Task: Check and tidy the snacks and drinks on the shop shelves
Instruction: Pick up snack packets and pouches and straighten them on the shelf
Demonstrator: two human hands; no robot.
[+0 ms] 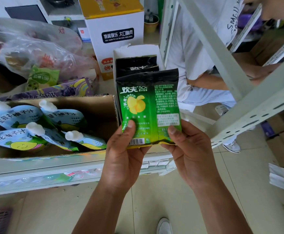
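Note:
I hold a green and black snack packet (149, 105) upright in front of me, its printed back facing me. My left hand (126, 152) grips its lower left corner with the thumb on the front. My right hand (187, 149) pinches its lower right corner. Just behind the packet stands a white display box (121, 53) with more of the same black-topped packets (136, 66) in it, on the white shelf (53, 164).
A cardboard tray (110, 105) of blue spouted juice pouches (60, 119) sits left on the shelf. Behind are plastic bags of snacks (28, 48) and a white and yellow carton (116, 31). A shelf frame (249, 107) crosses at right, a person in white (197, 56) beyond it.

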